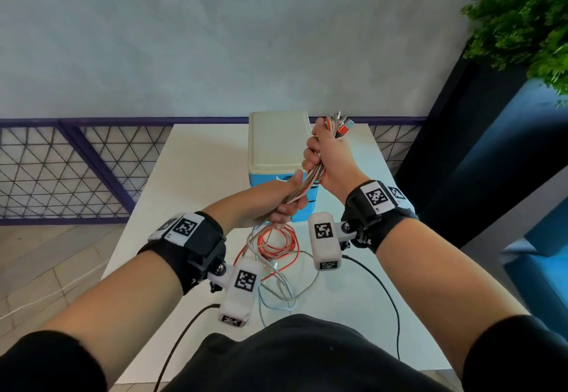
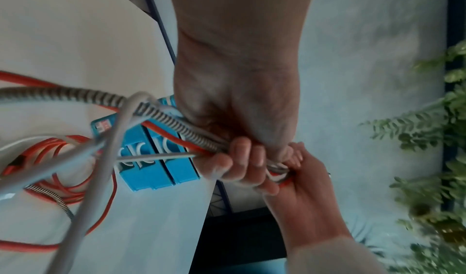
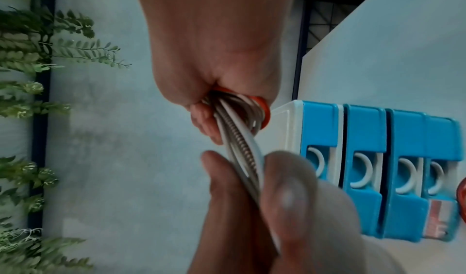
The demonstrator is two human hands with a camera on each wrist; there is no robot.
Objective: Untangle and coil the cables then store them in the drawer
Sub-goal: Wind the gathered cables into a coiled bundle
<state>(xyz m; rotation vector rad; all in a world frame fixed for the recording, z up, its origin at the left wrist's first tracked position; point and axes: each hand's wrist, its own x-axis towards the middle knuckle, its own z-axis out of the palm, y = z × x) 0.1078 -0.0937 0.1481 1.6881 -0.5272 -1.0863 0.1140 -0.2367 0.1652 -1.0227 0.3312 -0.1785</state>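
Right hand: the right hand (image 1: 330, 153) was raised above the table, fingers clenched around a bundle of cables (image 1: 310, 178), with the plug ends (image 1: 341, 124) sticking out just past the top of the fist.
Left hand: the left hand (image 1: 284, 204) was just below the right one, fingers and thumb curled around the same bundle; in the left wrist view the fingers (image 2: 242, 164) wrapped the strands close against the other hand.
Cables: orange, white and striped braided strands ran together between the two fists. Below the left fingers they hung down and spread into loose, overlapping loops (image 1: 276, 256) on the table.
Drawer unit: a small blue drawer unit (image 3: 378, 170) with a cream top stood on the table just beyond the fingers. Its drawer fronts, each with a white curved handle, looked pushed in.
Table: a white table (image 1: 196, 164) lay under both hands.
Surroundings: a pale wall rose beyond the fingers, and a green plant (image 1: 528, 20) stood well off to the right of them.
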